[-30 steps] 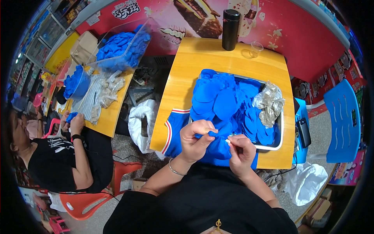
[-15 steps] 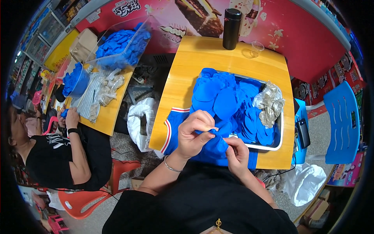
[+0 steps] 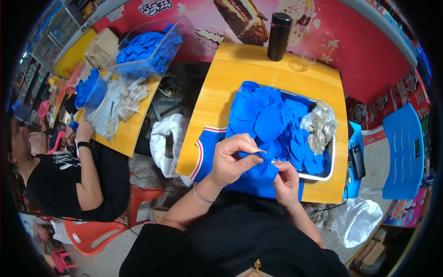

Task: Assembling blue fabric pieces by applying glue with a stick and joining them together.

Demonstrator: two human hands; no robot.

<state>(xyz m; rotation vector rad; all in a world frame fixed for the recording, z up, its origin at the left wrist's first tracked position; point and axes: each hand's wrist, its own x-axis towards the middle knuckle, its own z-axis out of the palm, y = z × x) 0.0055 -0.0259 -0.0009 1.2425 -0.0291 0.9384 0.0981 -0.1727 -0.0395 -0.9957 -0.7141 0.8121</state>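
Observation:
My left hand (image 3: 234,159) pinches the upper edge of a blue oval fabric piece (image 3: 260,171) between thumb and fingers. On the right side of the same piece, my right hand (image 3: 287,183) grips its edge with closed fingers. Just beyond my hands stands a metal tray (image 3: 328,173) heaped with blue fabric pieces (image 3: 268,123), stacked and overlapping. Several small clear plastic bags with beige contents (image 3: 319,126) lie on the tray's right side. Beneath my hands a blue garment with red and white trim (image 3: 206,152) covers the table's near edge.
The wooden table (image 3: 230,60) carries a black flask (image 3: 279,37) and a clear plastic cup (image 3: 307,60) at the back. At the left, a person in black (image 3: 60,184) handles a blue piece beside a blue bowl (image 3: 94,97) and a clear bin (image 3: 147,55). A blue chair (image 3: 402,152) stands right.
My right hand has shifted slightly right and down the blue piece's edge. The left hand keeps its pinch, and the piece looks a little more spread between them.

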